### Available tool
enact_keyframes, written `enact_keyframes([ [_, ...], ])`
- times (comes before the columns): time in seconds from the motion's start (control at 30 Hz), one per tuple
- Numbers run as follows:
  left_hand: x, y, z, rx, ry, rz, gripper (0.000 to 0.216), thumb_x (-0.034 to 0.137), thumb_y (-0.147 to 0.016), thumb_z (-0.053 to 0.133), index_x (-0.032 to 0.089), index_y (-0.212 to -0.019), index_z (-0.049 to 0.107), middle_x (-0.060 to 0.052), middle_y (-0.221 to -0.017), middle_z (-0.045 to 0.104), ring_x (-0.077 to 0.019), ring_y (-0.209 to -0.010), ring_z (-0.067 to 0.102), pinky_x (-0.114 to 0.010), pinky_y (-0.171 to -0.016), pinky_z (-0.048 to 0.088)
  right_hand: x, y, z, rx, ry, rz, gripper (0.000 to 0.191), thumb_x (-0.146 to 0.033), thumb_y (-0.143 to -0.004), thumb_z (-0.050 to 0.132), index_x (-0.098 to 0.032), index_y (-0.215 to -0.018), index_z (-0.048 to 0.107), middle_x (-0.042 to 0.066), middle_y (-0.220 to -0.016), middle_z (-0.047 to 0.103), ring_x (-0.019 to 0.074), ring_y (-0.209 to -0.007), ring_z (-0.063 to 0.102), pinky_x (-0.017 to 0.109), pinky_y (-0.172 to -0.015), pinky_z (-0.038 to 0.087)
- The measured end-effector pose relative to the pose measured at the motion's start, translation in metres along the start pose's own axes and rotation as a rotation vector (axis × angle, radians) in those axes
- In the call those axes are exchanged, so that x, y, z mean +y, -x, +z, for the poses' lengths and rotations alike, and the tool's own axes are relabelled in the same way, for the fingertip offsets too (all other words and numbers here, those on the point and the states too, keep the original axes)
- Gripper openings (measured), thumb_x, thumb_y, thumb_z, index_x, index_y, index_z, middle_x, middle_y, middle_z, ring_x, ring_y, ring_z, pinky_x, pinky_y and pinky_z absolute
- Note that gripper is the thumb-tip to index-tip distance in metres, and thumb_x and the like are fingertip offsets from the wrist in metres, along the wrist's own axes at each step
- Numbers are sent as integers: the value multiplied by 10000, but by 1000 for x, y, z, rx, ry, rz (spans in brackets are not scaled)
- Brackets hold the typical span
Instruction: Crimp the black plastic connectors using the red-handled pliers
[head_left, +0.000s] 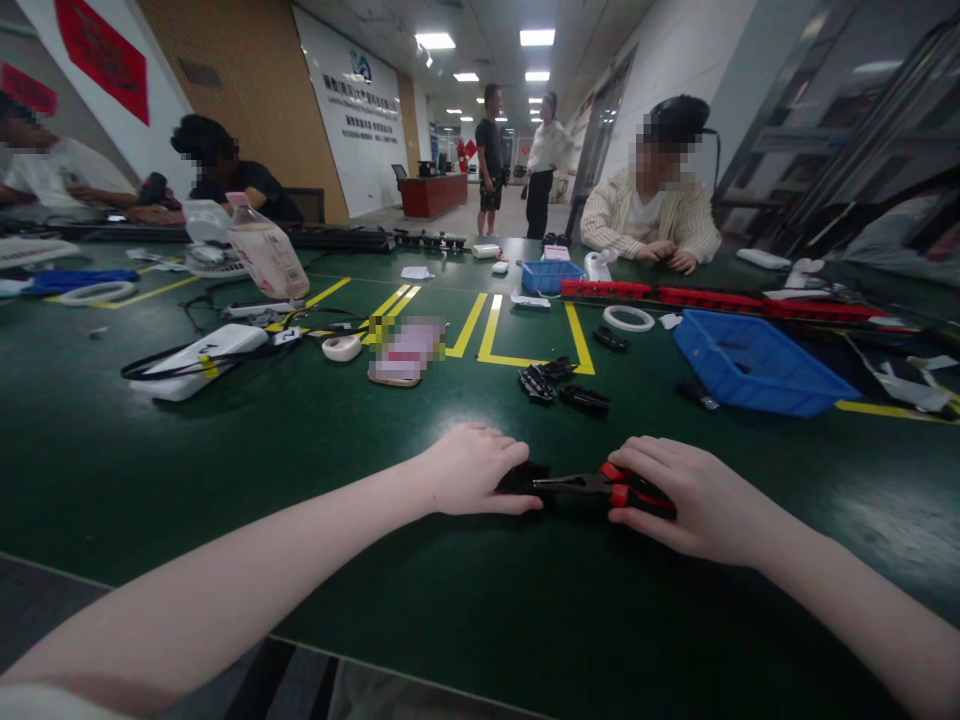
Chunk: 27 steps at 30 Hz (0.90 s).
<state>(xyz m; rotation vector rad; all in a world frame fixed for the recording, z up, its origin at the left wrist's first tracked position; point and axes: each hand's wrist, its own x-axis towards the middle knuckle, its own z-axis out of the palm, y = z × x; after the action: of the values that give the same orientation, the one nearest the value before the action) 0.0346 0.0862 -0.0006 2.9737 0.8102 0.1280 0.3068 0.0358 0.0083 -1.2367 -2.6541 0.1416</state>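
My left hand (480, 468) is closed around a small black part (519, 480) low over the green table, its fingers hiding most of it. My right hand (682, 490) grips a pair of long-nose pliers (574, 484) by the red and black handles. The pliers' jaws point left and reach the black part; whether they pinch it I cannot tell. Just beyond my hands lie several similar black pieces (585, 400), some in a small cluster (538, 382).
A blue bin (757, 365) stands at the right, a smaller blue bin (551, 277) farther back. Left of centre lie a phone (409, 352), a tape roll (341, 347) and a white power bank (210, 360) with a black cable. A bottle (266, 245) stands behind. Co-workers sit around the table (300, 450).
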Motion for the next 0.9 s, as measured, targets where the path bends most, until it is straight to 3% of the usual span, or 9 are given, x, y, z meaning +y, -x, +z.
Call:
enact_keyframes([
  [0.27, 0, 0, 2, 8, -15, -5, 414, 587, -878, 511, 176, -848, 547, -19, -795, 659, -196, -710, 635, -303, -649, 437, -5, -1, 1, -58, -26, 50, 330, -453, -862, 538, -181, -1042, 586, 99, -942, 630, 208, -801, 605, 347, -669, 511],
  [0.47, -3, 1, 4, 10, 27, -17, 389, 570, -878, 526, 181, -880, 537, -5, -801, 644, -188, -713, 620, -296, -642, 426, -14, 0, 6, -19, -24, 89, 336, -462, -866, 529, -180, -1037, 594, 100, -937, 637, 199, -780, 608, 336, -651, 520],
  [0.73, -2, 4, 4, 75, 46, -43, 384, 529, -872, 550, 192, -1058, 549, -42, -1020, 566, -192, -855, 568, -304, -709, 446, -8, -1, 11, 16, -21, 95, 344, -471, -869, 524, -185, -1045, 598, 94, -931, 634, 202, -774, 600, 344, -648, 512],
  [0.9, 3, 7, -12, 186, 84, -4, 477, 474, -875, 566, 176, -1240, 490, -90, -1215, 539, -220, -1060, 535, -360, -889, 442, -8, -1, 10, 12, -39, 105, 345, -474, -864, 530, -189, -1042, 606, 93, -934, 638, 195, -766, 602, 332, -637, 510],
])
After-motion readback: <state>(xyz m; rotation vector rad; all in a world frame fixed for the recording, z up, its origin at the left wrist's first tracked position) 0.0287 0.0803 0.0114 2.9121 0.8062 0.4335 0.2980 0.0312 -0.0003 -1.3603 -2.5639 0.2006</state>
